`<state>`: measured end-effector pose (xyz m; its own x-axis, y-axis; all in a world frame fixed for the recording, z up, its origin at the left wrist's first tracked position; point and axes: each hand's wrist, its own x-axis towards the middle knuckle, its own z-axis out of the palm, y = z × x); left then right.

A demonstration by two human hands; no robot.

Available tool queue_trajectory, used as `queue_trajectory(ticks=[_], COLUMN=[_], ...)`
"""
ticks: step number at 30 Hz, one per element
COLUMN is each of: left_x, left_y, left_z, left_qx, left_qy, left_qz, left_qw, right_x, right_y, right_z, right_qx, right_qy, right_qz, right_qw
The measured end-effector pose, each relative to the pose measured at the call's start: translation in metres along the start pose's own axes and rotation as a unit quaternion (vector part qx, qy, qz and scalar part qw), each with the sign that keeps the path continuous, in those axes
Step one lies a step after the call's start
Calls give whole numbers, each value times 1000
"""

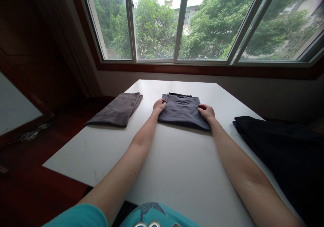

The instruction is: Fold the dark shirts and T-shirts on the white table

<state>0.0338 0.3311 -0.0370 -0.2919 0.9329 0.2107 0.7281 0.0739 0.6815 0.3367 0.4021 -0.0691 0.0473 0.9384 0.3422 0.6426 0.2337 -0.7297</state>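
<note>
A folded dark grey garment (pixel 181 110) lies flat in the middle of the table, its exact kind not clear. A strip of black cloth (pixel 180 94) shows beyond its far edge. At the garment's left edge, my left hand (pixel 159 105) is closed, pinching the fabric between thumb and fingers. My right hand (pixel 207 112) pinches the opposite edge in the same way. Both arms reach forward over the tabletop.
The white table (pixel 152 159) stands below a wide window (pixel 157 31). A folded brown-grey cloth (pixel 117 110) rests at the left edge. Dark clothing (pixel 280 146) lies in a heap on the right. Loose cables (pixel 34 132) are on the red-brown floor.
</note>
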Motion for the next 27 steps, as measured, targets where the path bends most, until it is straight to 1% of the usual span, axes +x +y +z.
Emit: queue_trajectory(ticks=[27], left_x=[3], left_y=[-2], left_z=[2], left_qx=[-1], left_qy=[0], left_qz=[-2], left_qw=[1000], right_x=[1], right_y=[2], right_z=[1], right_qx=[7], right_qy=[0], right_qz=[0], right_qw=[1000])
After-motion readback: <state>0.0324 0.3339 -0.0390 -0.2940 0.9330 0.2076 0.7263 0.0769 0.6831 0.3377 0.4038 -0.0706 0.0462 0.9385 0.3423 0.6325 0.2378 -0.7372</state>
